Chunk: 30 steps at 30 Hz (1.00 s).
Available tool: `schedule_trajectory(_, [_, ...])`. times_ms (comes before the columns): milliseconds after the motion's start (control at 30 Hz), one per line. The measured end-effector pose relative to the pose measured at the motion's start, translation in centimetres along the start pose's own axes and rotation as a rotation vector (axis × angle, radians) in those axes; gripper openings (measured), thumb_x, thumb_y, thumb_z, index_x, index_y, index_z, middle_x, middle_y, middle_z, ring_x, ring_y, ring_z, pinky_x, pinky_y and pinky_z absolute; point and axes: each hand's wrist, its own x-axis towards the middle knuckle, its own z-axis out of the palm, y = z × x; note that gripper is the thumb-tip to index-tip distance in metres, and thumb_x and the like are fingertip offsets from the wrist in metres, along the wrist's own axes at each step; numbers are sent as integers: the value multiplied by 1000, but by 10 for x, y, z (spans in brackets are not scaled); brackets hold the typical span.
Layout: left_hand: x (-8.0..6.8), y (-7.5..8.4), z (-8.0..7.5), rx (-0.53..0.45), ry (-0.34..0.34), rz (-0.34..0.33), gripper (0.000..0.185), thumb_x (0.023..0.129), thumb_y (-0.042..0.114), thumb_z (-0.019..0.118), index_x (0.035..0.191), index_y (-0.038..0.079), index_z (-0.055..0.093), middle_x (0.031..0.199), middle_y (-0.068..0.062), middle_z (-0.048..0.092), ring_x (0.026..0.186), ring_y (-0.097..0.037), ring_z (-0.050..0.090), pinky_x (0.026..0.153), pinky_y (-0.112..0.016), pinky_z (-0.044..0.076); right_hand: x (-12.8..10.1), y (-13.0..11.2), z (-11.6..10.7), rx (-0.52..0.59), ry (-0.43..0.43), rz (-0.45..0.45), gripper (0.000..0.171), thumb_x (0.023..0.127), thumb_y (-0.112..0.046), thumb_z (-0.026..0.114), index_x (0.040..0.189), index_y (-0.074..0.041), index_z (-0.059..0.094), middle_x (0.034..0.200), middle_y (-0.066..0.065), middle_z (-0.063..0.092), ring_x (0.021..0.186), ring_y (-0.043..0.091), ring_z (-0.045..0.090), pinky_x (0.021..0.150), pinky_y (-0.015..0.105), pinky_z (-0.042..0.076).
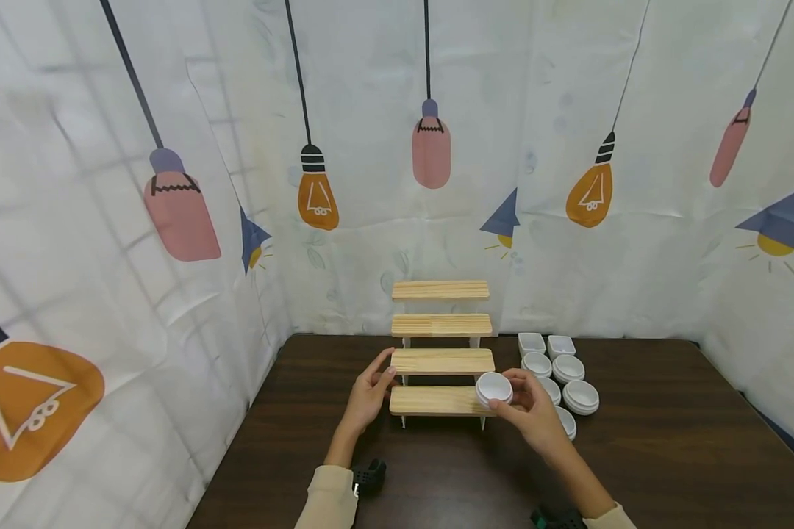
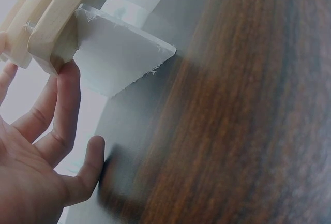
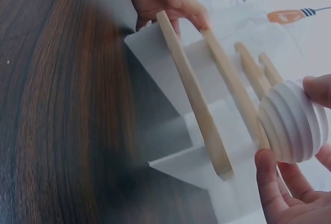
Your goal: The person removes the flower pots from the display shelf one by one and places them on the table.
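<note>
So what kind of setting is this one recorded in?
Probably a staged recording booth rather than a real room: a lightbulb-print curtain walls in a dark wooden table on three sides, with only a stepped wooden rack and white pots set out.

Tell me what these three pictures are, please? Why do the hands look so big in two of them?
No machine here: a person wears three cameras. One on the head looks down at a dark wooden table. One on each wrist sits very close, so fingers look huge. On the table stands a wooden step shelf with white pots beside it. The left hand touches the shelf's end. The right hand holds a ribbed white pot at the lowest step.
</note>
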Motion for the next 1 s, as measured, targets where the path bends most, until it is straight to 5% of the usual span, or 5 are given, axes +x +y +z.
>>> schedule_trajectory(600, [0,-1,0,-1,7,1,46,104,35,59,149,38,51,94,-14,75,85,-15,70,74,-31,58,-7,1,-22,3,34,-38,53,86,1,79,130,4,51,114,-4,57,90,1,65,74,17,54])
schedule_trajectory(1000, [0,-4,-1,-19,-6,18,46,104,35,60,149,36,52,93,-15,75,83,-15,69,73,-32,58,-17,8,-42,-12,61,-47,52,88,0,77,133,3,50,116,-7,57,93,1,64,74,17,54])
